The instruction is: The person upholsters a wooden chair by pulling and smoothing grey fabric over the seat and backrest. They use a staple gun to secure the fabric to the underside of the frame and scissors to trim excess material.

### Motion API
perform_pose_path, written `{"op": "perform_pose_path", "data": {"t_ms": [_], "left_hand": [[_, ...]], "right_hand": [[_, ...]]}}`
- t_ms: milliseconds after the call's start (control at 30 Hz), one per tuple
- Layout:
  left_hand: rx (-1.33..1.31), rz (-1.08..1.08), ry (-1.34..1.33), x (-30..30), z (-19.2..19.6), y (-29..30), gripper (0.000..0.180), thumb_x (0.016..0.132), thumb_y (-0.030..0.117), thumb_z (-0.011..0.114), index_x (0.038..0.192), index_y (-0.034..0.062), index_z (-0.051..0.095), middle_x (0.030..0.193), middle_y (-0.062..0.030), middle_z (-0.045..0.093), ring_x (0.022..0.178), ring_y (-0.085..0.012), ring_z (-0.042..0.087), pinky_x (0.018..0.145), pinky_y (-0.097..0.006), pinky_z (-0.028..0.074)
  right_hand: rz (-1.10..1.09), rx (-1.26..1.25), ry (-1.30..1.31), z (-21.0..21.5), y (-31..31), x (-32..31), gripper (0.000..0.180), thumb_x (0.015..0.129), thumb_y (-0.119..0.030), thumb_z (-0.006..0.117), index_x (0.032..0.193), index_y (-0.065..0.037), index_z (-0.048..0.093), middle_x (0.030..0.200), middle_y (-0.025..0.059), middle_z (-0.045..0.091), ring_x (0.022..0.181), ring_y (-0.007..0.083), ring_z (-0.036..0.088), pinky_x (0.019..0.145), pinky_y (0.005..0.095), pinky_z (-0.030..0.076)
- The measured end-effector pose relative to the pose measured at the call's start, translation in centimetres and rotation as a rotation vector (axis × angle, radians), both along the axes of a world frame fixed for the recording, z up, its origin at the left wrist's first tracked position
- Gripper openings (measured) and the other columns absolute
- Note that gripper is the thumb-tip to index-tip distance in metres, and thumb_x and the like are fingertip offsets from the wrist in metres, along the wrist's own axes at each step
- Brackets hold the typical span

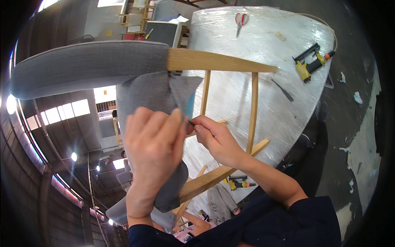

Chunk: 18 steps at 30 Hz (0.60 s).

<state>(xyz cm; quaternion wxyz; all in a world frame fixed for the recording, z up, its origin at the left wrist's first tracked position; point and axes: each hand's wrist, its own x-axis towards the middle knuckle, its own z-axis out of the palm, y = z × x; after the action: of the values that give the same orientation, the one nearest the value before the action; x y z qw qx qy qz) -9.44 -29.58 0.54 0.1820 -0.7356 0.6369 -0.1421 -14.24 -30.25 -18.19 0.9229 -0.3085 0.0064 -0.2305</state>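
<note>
A grey upholstered chair (90, 64) with wooden legs (222, 61) is tipped over on a plastic-wrapped table. A loose flap of its grey fabric (183, 88) hangs between the legs, with a light-blue strip (190, 105) beside it. My left hand (152, 142) is closed at the edge of this fabric, slightly blurred, its fingertips partly hidden. My right hand (216, 138) meets it there, thumb and fingers pinched round a small dark piece that I cannot make out.
The wrapped table (230, 94) carries red-handled scissors (240, 24), a yellow-black staple gun (312, 64) and a flat dark tool (283, 90). Another staple gun (240, 182) lies near my right forearm. A person in grey jeans (220, 206) is close by at the lower edge.
</note>
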Motion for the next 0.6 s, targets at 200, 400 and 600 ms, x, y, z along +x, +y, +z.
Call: {"op": "perform_pose_path", "data": {"t_ms": [200, 400, 600], "left_hand": [[0.078, -0.148, -0.165, 0.2, -0.9, 0.2, 0.029, 0.075, 0.014, 0.076, 0.1, -0.0007, 0.075, 0.074, -0.0026, 0.051, 0.075, -0.0194, 0.052, 0.064, -0.035, 0.04], [0.088, -0.093, -0.169, 0.5, -1.1, 1.2, 0.036, 0.072, 0.016, 0.072, 0.103, -0.0014, 0.075, 0.076, -0.0029, 0.052, 0.077, -0.0204, 0.053, 0.066, -0.035, 0.04], [0.031, 0.247, 0.09, 0.0, 3.4, -0.2, 0.04, 0.091, 0.031, 0.077, 0.125, 0.0117, 0.076, 0.112, -0.0091, 0.065, 0.111, -0.028, 0.057, 0.097, -0.046, 0.04]], "right_hand": [[-0.089, 0.15, -0.057, 0.5, 1.2, 2.0, 0.019, 0.111, -0.011, 0.048, 0.114, 0.001, 0.062, 0.08, 0.0023, 0.061, 0.069, 0.0089, 0.052, 0.062, 0.0276, 0.045], [-0.038, 0.614, -0.03, 4.8, 3.0, 3.4, 0.022, 0.115, -0.022, 0.047, 0.126, -0.006, 0.059, 0.085, -0.0068, 0.056, 0.067, 0.0023, 0.051, 0.057, 0.0216, 0.041], [0.169, 0.715, -0.004, 5.8, 1.9, 1.1, 0.028, 0.115, -0.027, 0.047, 0.129, -0.004, 0.053, 0.089, -0.0029, 0.055, 0.07, 0.0051, 0.051, 0.06, 0.0218, 0.042]]}}
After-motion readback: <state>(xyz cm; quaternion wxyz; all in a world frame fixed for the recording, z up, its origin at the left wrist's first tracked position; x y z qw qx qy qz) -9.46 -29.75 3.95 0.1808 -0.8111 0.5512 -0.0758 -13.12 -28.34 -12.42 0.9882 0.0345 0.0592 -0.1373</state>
